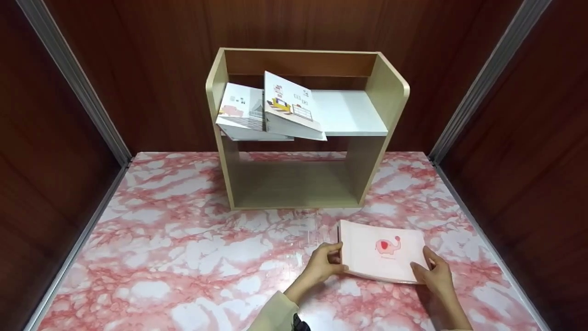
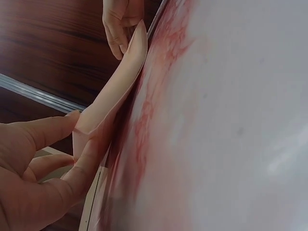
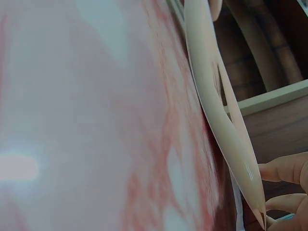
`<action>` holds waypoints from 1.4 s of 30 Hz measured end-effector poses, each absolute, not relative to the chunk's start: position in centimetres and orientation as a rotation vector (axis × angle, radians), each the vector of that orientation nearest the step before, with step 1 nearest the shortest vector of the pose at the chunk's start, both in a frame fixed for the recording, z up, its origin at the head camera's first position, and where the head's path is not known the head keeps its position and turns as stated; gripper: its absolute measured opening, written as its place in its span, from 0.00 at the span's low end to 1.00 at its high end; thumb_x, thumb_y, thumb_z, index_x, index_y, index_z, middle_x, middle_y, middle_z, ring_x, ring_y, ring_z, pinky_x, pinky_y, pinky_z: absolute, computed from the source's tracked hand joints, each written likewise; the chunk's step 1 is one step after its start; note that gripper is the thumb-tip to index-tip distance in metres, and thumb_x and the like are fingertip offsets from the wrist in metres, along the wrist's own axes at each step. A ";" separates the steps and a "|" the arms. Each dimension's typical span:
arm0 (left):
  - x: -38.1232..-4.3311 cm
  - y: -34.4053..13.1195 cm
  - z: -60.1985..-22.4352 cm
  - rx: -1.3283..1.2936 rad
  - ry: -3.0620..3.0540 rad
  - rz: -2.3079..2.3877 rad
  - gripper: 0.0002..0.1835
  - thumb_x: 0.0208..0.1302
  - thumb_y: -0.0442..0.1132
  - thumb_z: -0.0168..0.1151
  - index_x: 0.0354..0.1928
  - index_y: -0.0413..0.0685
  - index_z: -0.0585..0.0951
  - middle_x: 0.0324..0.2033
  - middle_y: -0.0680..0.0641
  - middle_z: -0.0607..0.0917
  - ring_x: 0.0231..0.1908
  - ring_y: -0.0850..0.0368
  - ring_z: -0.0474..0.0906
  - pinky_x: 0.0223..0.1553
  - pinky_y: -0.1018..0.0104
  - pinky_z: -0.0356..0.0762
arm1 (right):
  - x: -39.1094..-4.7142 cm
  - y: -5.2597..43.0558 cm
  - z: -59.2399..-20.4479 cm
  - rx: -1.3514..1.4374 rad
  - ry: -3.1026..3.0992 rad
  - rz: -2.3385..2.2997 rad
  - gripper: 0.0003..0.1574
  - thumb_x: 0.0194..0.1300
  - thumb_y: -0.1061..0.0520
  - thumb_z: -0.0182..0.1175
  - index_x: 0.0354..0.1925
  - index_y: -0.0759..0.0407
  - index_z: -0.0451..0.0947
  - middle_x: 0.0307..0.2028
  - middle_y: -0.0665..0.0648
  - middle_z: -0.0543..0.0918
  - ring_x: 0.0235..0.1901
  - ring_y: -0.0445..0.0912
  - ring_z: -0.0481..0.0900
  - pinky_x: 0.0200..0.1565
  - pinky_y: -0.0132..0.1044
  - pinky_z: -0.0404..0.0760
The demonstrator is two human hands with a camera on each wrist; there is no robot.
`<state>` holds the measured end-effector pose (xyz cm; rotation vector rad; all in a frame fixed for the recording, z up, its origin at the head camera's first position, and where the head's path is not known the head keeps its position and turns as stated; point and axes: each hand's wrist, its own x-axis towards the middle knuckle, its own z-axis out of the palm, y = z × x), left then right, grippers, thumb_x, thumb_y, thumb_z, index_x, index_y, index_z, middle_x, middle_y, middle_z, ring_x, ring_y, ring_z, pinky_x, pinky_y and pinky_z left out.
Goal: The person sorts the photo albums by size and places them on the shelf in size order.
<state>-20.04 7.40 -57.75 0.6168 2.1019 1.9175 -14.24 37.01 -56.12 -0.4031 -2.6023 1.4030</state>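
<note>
A pink book (image 1: 381,269) with a small elephant on its cover lies flat between my hands at the front right, close over the marbled table. My left hand (image 1: 321,263) pinches its left end, thumb on the near side and fingers on the far side. On the right, my right hand (image 1: 436,274) grips the opposite edge, thumb over the cover. The left wrist view shows the bent edge of the book (image 2: 113,89) between thumb and fingers. In the right wrist view, its pages bow along a curve, with the right fingers (image 3: 286,168) at one end.
A two-tier wooden shelf (image 1: 294,208) stands at the back centre. Two white picture books lean on its upper tier: one (image 1: 241,103) at the left, another (image 1: 294,105) tilted against it. Dark wood panels (image 1: 519,138) with metal corner strips enclose the marbled table (image 1: 151,257).
</note>
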 end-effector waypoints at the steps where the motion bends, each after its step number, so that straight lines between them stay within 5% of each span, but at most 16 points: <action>1: -20.1 7.3 -57.7 0.620 2.100 1.926 0.35 0.45 0.24 0.69 0.59 0.29 0.69 0.44 0.39 0.73 0.39 0.50 0.78 0.41 0.71 0.80 | -14.3 37.0 -56.1 -0.401 -2.594 1.397 0.40 0.59 0.66 0.60 0.65 0.77 0.54 0.66 0.73 0.57 0.64 0.62 0.57 0.46 0.10 0.60; 14: -19.8 6.7 -57.6 0.595 2.080 2.021 0.33 0.44 0.21 0.67 0.57 0.28 0.71 0.44 0.34 0.74 0.39 0.40 0.79 0.37 0.74 0.79 | -14.4 36.1 -56.2 -0.450 -2.534 1.404 0.40 0.59 0.65 0.59 0.66 0.72 0.56 0.65 0.73 0.59 0.58 0.63 0.64 0.35 0.09 0.65; 17: -19.2 6.2 -56.2 0.599 2.070 2.031 0.32 0.44 0.21 0.66 0.57 0.25 0.70 0.46 0.31 0.73 0.41 0.35 0.77 0.37 0.74 0.79 | -14.5 36.0 -56.2 -0.454 -2.505 1.436 0.40 0.59 0.65 0.60 0.66 0.71 0.57 0.65 0.71 0.60 0.49 0.48 0.75 0.34 0.13 0.71; 20: -19.1 5.9 -55.9 0.597 2.075 2.025 0.32 0.45 0.22 0.66 0.57 0.27 0.71 0.48 0.31 0.73 0.41 0.35 0.78 0.37 0.73 0.79 | -14.6 35.7 -56.2 -0.464 -2.485 1.426 0.39 0.58 0.65 0.60 0.65 0.71 0.58 0.64 0.70 0.62 0.45 0.45 0.76 0.32 0.16 0.73; 24: -19.8 6.0 -57.3 0.590 2.088 2.019 0.33 0.44 0.24 0.68 0.58 0.32 0.73 0.47 0.35 0.74 0.41 0.41 0.79 0.37 0.74 0.79 | -14.8 35.4 -56.2 -0.448 -2.459 1.402 0.38 0.58 0.66 0.60 0.64 0.72 0.59 0.64 0.69 0.63 0.54 0.60 0.70 0.34 0.13 0.70; 26: -20.0 5.9 -57.6 0.585 2.082 2.022 0.34 0.43 0.25 0.69 0.58 0.34 0.73 0.47 0.36 0.74 0.40 0.44 0.79 0.37 0.74 0.79 | -14.9 35.3 -56.3 -0.435 -2.437 1.400 0.37 0.57 0.68 0.61 0.63 0.73 0.61 0.63 0.68 0.64 0.55 0.60 0.69 0.35 0.12 0.69; 31: -20.2 5.6 -57.5 0.599 2.057 2.046 0.34 0.43 0.24 0.68 0.59 0.34 0.72 0.47 0.35 0.73 0.40 0.47 0.80 0.37 0.73 0.80 | -15.1 35.0 -56.3 -0.425 -2.384 1.403 0.36 0.54 0.69 0.62 0.62 0.73 0.64 0.62 0.67 0.67 0.46 0.42 0.76 0.36 0.12 0.70; 35: -20.2 5.5 -57.4 0.597 2.049 2.063 0.34 0.44 0.22 0.67 0.59 0.33 0.72 0.48 0.33 0.72 0.40 0.44 0.80 0.36 0.74 0.80 | -15.3 34.9 -56.4 -0.390 -2.350 1.438 0.36 0.54 0.70 0.62 0.61 0.73 0.64 0.60 0.69 0.69 0.38 0.25 0.70 0.37 0.13 0.70; 42: -20.3 5.4 -57.3 0.616 2.040 2.081 0.33 0.44 0.19 0.65 0.58 0.29 0.71 0.49 0.28 0.70 0.41 0.36 0.78 0.33 0.73 0.80 | -15.4 34.8 -56.5 -0.426 -2.371 1.443 0.34 0.56 0.67 0.60 0.62 0.70 0.65 0.60 0.69 0.70 0.45 0.29 0.65 0.47 0.22 0.65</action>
